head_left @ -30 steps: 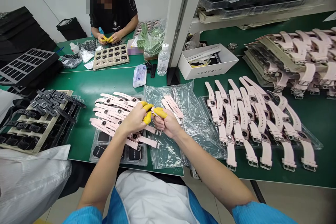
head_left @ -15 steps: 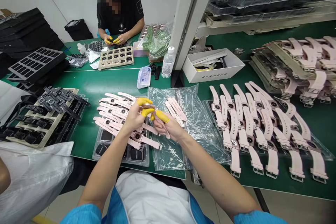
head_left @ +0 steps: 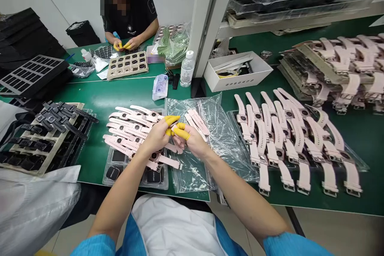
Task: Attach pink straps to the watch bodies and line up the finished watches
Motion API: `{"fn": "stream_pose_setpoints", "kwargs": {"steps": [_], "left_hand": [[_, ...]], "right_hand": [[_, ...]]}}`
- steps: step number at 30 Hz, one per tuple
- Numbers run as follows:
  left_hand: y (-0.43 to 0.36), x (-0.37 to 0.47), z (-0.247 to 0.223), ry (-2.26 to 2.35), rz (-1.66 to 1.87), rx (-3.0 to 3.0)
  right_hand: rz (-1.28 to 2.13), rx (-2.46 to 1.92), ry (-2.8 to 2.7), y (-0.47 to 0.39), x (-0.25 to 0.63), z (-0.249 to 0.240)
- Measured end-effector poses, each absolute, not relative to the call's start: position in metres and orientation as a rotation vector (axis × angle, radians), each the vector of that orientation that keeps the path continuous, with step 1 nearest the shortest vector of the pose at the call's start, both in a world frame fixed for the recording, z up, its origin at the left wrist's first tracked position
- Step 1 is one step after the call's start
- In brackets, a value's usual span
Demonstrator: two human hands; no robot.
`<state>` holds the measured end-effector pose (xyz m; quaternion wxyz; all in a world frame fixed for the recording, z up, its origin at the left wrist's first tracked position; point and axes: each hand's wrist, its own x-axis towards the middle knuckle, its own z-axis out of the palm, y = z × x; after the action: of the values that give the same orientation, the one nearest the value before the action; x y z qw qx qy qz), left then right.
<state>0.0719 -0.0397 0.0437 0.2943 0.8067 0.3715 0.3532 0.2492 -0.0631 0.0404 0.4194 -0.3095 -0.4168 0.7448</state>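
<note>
My left hand (head_left: 157, 134) and my right hand (head_left: 193, 140), both with yellow finger cots, meet above the bench. Pinched in the left fingers is a smartwatch, mostly hidden behind them. The right fingers close on a pink watch strap against it; only a small part shows. Just left of my hands, pink-strapped smartwatches (head_left: 137, 127) lie in rows on a clear plastic tray (head_left: 112, 182). Two loose pink straps (head_left: 198, 122) rest on a clear plastic bag (head_left: 228, 148) beyond my right hand.
More pink-strapped watches (head_left: 289, 132) cover the right side, with stacked trays (head_left: 303, 76) behind. Black watches (head_left: 57, 118) lie at left. A water bottle (head_left: 187, 70) and a white box (head_left: 237, 76) stand ahead. Across the bench, a co-worker (head_left: 130, 12) handles small parts.
My hands have come closer together, and the pink strap that hung below my right hand is now mostly hidden by the fingers. The view has shifted slightly.
</note>
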Motion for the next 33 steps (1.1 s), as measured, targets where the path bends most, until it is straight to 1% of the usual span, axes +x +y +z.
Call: {"fn": "stream_pose_setpoints", "kwargs": {"steps": [4, 10, 15, 25, 30, 33], "left_hand": [[-0.039, 0.067, 0.044, 0.958, 0.903, 2.243], [-0.042, 0.069, 0.045, 1.002, 0.944, 2.236], [-0.045, 0.070, 0.054, 0.991, 0.815, 2.213], [-0.043, 0.068, 0.058, 1.127, 0.589, 2.546], [-0.045, 0.067, 0.064, 1.040, 0.630, 2.516], [-0.046, 0.068, 0.063, 1.069, 0.602, 2.574]], "right_hand": [[1.937, -0.742, -0.956, -0.062, 0.250, 0.042], [1.989, -0.684, -0.776, -0.062, 0.248, 0.045], [1.978, -0.682, -0.697, -0.061, 0.246, 0.042], [1.955, -0.835, -0.781, -0.062, 0.248, 0.043], [1.952, -0.857, -0.824, -0.063, 0.250, 0.046], [1.973, -0.892, -0.808, -0.062, 0.250, 0.045]]}}
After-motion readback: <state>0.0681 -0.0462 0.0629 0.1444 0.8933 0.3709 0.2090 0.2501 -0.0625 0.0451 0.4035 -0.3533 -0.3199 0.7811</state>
